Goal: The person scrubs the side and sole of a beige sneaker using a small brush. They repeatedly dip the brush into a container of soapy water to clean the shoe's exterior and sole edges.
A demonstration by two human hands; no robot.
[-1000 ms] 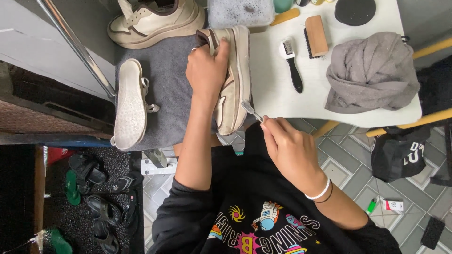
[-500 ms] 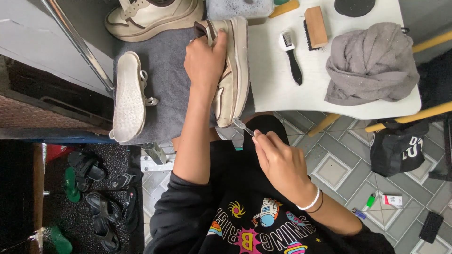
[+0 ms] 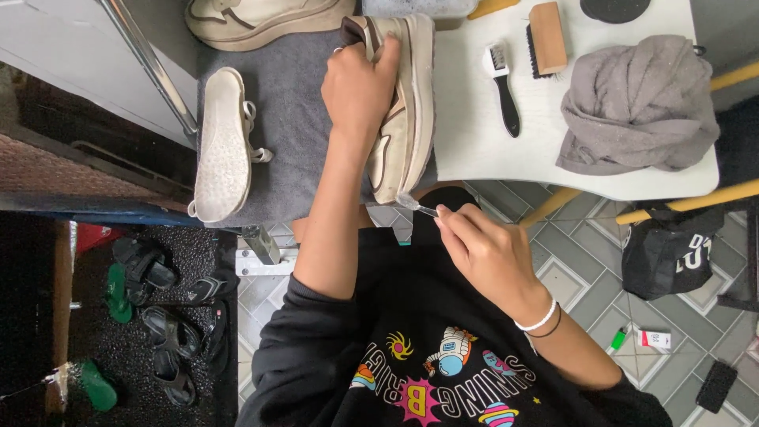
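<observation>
while the left hand (image 3: 360, 87) clamps the cream platform sneaker (image 3: 403, 111) on the grey towel (image 3: 292, 119), the right hand (image 3: 486, 253), pinching a thin clear-tipped brush (image 3: 417, 205), has dropped back just off the sneaker's heel, its scrubbing contact broken.

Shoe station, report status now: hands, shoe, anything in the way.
Left hand grips the shoe on its side. Right hand holds a small brush at its end. Nothing between them.
</observation>
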